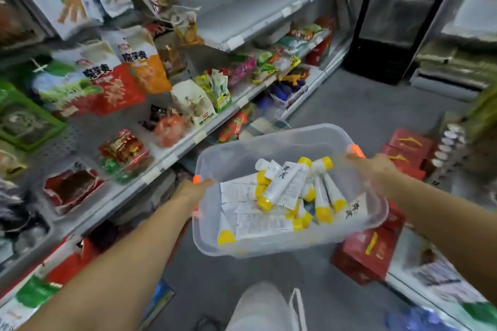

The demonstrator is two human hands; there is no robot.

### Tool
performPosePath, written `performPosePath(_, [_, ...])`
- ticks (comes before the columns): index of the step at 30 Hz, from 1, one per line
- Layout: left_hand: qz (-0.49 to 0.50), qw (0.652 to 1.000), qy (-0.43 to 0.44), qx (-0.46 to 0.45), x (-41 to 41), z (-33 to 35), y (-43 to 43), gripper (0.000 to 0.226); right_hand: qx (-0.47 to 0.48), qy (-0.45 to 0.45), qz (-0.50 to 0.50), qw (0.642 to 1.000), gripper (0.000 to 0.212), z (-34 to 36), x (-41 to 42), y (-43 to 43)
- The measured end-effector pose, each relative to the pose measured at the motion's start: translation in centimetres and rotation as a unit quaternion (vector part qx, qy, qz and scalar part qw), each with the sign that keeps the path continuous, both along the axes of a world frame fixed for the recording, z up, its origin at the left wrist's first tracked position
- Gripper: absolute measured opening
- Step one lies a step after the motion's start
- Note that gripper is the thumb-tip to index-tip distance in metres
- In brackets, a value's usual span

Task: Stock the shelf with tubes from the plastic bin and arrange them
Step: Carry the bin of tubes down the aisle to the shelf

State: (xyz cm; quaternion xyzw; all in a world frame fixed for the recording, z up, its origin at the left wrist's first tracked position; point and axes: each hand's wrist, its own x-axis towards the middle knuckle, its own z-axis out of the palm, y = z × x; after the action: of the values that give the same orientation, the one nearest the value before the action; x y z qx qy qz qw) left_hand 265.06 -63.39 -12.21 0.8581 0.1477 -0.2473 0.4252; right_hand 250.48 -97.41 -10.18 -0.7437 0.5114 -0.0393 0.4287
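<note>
A clear plastic bin [231, 158] hangs in the air in front of me, above the aisle floor. Several white tubes with yellow caps [285, 191] lie jumbled inside it. My left hand [193, 188] grips the bin's left rim, with an orange fingertip marker showing. My right hand [373, 166] grips the right rim near the far corner. The store shelf [166, 161] runs along my left, its tiers packed with snack bags.
Red gift boxes [368, 252] are stacked on the floor to the right, under the bin's edge. A black glass-door fridge [392, 16] stands at the aisle's far end. Upper shelf tiers [242, 19] at the back look bare. Grey floor stretches ahead.
</note>
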Motion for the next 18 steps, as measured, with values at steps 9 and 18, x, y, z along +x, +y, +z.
performPosePath(9, [0.019, 0.999, 0.039, 0.021, 19.8, -4.7, -9.5, 0.060, 0.003, 0.030, 0.061, 0.998, 0.071, -2.7, 21.7, -11.5])
performPosePath(18, [0.141, 0.983, 0.119, -0.007, 34.9, -12.9, -16.8, 0.064, 0.030, 0.083, 0.173, 0.981, 0.044, -8.7, 44.5, -20.7])
